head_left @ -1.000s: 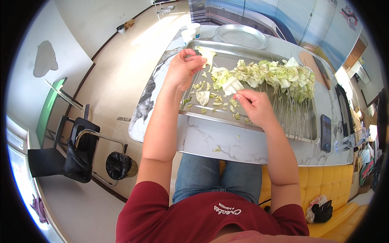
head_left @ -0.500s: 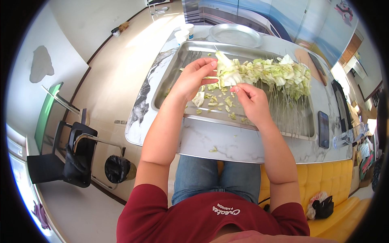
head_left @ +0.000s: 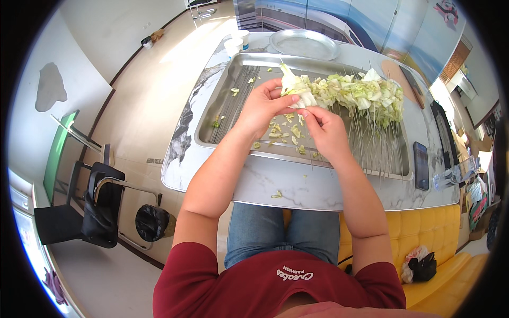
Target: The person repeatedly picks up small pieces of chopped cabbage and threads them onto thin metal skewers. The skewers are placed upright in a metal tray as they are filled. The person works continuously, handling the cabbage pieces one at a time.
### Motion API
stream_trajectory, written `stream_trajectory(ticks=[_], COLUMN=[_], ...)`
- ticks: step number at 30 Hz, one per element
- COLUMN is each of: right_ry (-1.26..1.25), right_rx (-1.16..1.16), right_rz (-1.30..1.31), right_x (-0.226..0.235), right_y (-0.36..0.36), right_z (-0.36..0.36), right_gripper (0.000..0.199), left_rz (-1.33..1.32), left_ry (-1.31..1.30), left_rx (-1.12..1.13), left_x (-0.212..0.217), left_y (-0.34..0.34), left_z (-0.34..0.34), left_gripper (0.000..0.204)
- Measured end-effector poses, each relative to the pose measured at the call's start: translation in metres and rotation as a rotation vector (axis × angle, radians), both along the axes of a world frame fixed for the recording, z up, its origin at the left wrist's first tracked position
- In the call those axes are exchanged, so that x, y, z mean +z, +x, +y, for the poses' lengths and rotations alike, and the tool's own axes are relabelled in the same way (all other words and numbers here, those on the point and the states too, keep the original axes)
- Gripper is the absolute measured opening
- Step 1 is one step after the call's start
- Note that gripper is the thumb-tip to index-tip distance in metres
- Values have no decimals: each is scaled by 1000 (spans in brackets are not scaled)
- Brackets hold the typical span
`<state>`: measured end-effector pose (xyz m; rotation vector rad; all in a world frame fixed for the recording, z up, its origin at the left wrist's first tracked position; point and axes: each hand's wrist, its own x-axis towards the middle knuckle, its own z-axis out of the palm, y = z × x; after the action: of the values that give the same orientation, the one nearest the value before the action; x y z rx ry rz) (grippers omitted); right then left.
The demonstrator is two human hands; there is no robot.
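Pinching a cabbage piece (head_left: 297,93) between both hands over the steel tray (head_left: 212,139): left hand (head_left: 262,106) curled round its left and near side, fingers closed on the leaf; right hand (head_left: 324,130) just below and to the right, thumb and forefinger pressed together at the leaf's lower edge, perhaps on a skewer tip, too thin to tell. Lying up and slightly right of the left hand, up and left of the right; touching both, left hand with the fuller hold. Long axis running from near-right to far-left, pale pointed end aimed away toward the tray's far rim. Directly right, touching or nearly so, a row of skewered cabbage (head_left: 366,98), sticks (head_left: 371,151) pointing back toward the body. Scattered scraps (head_left: 289,132) under the hands.
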<state>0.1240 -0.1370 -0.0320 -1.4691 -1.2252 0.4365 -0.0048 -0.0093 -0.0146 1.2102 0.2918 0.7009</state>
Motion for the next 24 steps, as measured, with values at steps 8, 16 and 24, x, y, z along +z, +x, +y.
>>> stream_trajectory(ticks=[8,16,24], right_ry=[-53,-38,-107], right_rx=[91,92,154], right_rz=[125,200,308], right_x=[7,11,14], right_y=[-5,-8,-5], right_z=[-4,-6,-6], right_gripper=[18,18,17], left_rz=[-45,1,-7], left_ry=[-56,-27,25], left_rx=[96,72,82], left_x=[3,6,3], left_y=[2,0,2], left_z=[-5,-7,-7], left_gripper=[33,30,34])
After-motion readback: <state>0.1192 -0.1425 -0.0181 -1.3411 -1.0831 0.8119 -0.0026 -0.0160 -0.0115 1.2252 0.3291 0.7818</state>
